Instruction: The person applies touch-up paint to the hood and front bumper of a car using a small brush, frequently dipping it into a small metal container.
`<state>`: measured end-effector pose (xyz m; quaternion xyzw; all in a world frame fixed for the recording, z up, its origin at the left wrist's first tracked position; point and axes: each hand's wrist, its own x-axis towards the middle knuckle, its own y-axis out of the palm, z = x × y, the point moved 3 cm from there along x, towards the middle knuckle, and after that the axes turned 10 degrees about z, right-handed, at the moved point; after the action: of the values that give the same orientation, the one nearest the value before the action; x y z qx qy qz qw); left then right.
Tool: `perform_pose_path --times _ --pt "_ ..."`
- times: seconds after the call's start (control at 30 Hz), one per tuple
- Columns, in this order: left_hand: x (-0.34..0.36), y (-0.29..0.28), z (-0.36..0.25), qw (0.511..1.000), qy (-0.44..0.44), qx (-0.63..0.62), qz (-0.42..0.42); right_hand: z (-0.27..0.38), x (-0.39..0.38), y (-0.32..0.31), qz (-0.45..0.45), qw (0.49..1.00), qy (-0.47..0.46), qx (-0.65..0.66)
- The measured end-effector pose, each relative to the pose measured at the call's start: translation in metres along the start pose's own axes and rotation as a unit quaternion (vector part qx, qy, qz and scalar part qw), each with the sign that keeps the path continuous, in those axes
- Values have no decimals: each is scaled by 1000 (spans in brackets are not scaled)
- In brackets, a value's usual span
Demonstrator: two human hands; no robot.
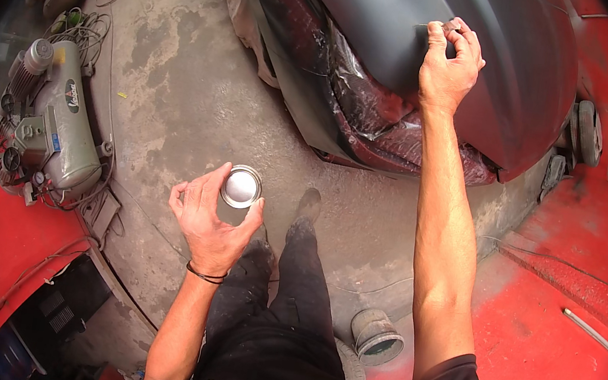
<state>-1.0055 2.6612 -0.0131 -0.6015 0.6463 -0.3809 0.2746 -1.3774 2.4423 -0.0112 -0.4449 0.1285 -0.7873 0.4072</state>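
Note:
My left hand holds a small round metal tin by its rim, between thumb and fingers. The tin's shiny silver top faces up; whether that is a lid or its inside I cannot tell. A dark band circles that wrist. Farther forward and to the right, my right hand is pinched over the matte dark grey car hood. Something small and brownish seems to sit at its fingertips, too small to name. Below the hood, crinkled clear plastic film covers the car's headlight area.
A grey-green air compressor with hoses stands at the left on the concrete floor. Cables run across the floor. A dirty bucket is by my legs at the right. Red walls rise on both sides, with a dark tyre-like object at the right.

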Motion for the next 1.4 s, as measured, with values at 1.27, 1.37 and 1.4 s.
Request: perform_pose_path --times 1.27,1.37,1.4 --pt "38 -137 65 998 -23 30 -41 143 -279 -87 104 884 409 203" --pt "60 -147 65 997 -29 44 -47 144 -239 -53 115 875 405 241" --pt "66 -149 64 997 -32 46 -46 146 -228 -44 125 873 396 257"
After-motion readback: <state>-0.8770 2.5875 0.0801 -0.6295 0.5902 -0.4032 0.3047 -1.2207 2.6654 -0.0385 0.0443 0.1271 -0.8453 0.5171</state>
